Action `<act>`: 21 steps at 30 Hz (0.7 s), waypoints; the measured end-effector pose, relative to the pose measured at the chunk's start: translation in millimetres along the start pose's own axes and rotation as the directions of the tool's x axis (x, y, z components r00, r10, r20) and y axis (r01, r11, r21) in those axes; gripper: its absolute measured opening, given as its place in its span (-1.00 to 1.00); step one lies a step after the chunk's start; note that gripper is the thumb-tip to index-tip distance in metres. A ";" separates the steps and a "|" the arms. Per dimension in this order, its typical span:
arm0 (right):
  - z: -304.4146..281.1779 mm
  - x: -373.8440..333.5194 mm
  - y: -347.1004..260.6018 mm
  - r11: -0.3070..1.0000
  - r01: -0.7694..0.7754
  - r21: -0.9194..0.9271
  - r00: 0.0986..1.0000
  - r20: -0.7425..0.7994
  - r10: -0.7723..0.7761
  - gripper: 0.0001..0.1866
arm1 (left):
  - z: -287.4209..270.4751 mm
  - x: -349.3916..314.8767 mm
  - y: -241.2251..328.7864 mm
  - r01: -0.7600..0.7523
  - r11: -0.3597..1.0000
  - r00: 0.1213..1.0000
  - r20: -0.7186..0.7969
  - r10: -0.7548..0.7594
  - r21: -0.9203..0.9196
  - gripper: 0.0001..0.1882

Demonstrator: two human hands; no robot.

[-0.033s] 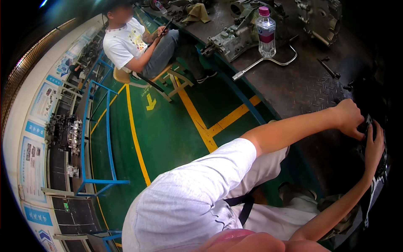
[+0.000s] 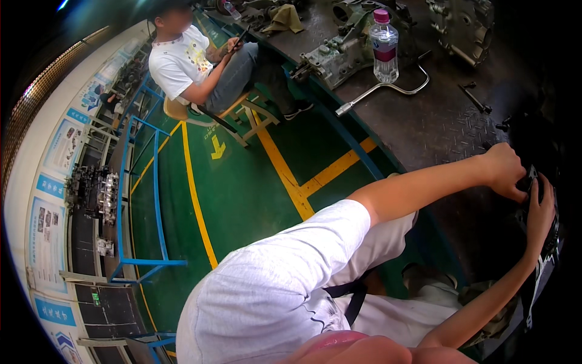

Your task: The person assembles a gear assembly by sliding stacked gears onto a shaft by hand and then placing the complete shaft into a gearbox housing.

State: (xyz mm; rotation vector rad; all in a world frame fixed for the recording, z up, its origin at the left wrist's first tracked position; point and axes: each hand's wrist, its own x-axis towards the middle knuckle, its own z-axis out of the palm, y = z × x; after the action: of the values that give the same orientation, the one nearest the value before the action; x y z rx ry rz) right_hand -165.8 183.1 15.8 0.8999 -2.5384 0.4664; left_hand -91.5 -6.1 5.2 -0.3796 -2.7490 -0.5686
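My left hand (image 2: 507,172) reaches over the workbench's right part with its fingers curled closed. A short dark end shows beside its knuckles, but I cannot make out what it grips. Close against it, my right hand (image 2: 541,209) has its fingers bent around a dark metal part (image 2: 533,172). Deep shadow and the picture's rim hide most of that part, so its kind is unclear. Nearest on the bench are a dark bolt-like rod (image 2: 474,98) and several small dark pieces (image 2: 502,126).
On the bench (image 2: 433,142) lie a cranked speed wrench (image 2: 388,87), a water bottle (image 2: 385,51) with a pink cap, a gearbox housing (image 2: 339,60) and another metal casing (image 2: 464,30). A person (image 2: 194,67) sits at the left holding a phone. Blue frames (image 2: 159,200) stand beyond.
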 end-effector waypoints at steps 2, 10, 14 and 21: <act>-0.1 0.1 -1.3 1.000 -0.004 -0.011 1.000 -0.002 0.004 -0.64 | 0.8 1.2 -0.2 0.006 1.000 1.000 0.000 -0.006 0.002 -0.30; 1.0 -1.3 0.6 1.000 0.006 -0.019 1.000 -0.014 -0.006 -0.64 | 2.3 2.1 0.5 0.037 0.999 0.999 0.005 -0.037 -0.001 -0.23; 0.5 -2.2 -1.3 1.000 0.003 -0.027 1.000 -0.020 -0.003 -0.64 | 3.9 2.3 1.6 0.046 0.999 0.999 -0.003 -0.046 0.008 -0.23; 1.8 -2.3 -0.2 0.999 0.013 -0.040 0.999 -0.031 -0.014 -0.64 | 8.4 0.3 -1.8 -0.018 0.999 0.997 -0.076 0.020 0.031 -0.30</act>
State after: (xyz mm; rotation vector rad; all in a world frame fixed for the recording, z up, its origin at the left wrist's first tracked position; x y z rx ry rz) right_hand -164.5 183.4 13.2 0.8879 -2.5024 0.4212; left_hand -94.4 -4.1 -2.6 -0.3684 -2.6748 -0.5257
